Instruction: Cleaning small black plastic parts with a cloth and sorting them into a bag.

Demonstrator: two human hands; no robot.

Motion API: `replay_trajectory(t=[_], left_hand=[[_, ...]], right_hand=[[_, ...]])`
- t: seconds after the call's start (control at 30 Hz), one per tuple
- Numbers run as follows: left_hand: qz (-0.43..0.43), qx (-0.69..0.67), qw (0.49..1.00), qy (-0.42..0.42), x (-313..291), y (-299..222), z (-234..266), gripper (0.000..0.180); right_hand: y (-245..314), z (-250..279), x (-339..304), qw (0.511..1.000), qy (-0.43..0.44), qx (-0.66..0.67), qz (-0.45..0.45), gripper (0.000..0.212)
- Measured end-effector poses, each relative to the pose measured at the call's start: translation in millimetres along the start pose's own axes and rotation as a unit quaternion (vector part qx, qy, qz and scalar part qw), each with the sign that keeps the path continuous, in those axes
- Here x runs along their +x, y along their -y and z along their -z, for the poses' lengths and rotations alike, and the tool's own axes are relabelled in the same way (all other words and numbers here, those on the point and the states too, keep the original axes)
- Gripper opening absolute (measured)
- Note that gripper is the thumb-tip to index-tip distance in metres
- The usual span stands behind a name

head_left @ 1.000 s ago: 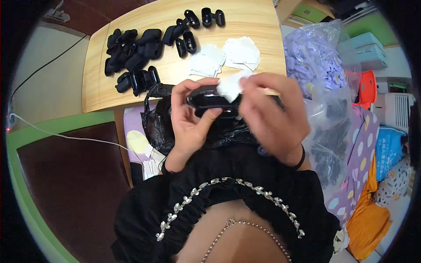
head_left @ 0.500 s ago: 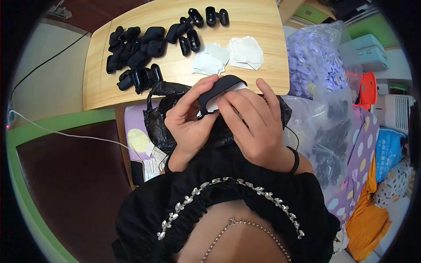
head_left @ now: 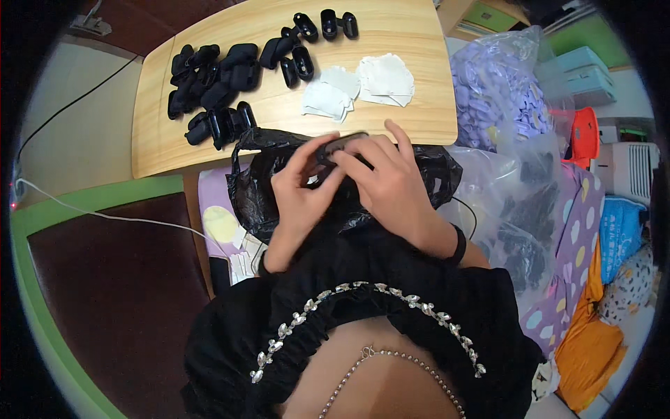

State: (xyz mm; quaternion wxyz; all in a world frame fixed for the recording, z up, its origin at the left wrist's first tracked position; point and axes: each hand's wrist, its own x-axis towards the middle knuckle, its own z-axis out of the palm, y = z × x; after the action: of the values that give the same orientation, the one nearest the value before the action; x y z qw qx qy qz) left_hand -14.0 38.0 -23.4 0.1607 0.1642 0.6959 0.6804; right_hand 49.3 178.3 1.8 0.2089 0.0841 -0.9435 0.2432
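Note:
Between my two hands is a small black case (head_left: 345, 140) with rounded edges, like an earbud case cover, turned so that a dark inner side shows. My left hand (head_left: 306, 183) grips its left end between thumb and fingers. From the other side, my right hand (head_left: 392, 183) has its thumb and bent fingers on the case, and one finger sticks up apart. The fingers hide much of it. Below the hands lies a crumpled black plastic bag (head_left: 258, 171). Beyond them, two stacks of thin white sheets (head_left: 386, 80) lie on the wooden table (head_left: 419, 129).
Many similar black cases (head_left: 241, 66) are heaped at the table's left, and a few open ones (head_left: 301, 63) lie toward its far edge. On the right stands a clear bag of lilac pieces (head_left: 495, 91). A brown chair (head_left: 112, 293) is at the left.
Both hands have tilted the case, and the white piece seen inside it earlier is no longer visible. My right hand has shifted left, closer to my left hand.

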Motion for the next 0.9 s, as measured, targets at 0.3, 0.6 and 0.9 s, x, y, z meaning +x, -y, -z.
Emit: replay_trajectory(t=[0.3, 0.6, 0.9], left_hand=[[-0.144, 0.610, 0.751, 0.208, -8, 6, 84, 0.094], [-0.026, 0.617, 0.757, 0.213, -25, -58, 96, 0.106], [-0.116, 0.584, 0.802, 0.052, 80, -88, 48, 0.049]], right_hand=[[10, -102, -28, 0.994, 0.049, 0.089, -0.027, 0.036], [-19, -56, -49, 0.993, 0.106, 0.036, -0.043, 0.045], [-38, -4, -11, 0.966, 0.230, 0.114, 0.016, 0.024]])
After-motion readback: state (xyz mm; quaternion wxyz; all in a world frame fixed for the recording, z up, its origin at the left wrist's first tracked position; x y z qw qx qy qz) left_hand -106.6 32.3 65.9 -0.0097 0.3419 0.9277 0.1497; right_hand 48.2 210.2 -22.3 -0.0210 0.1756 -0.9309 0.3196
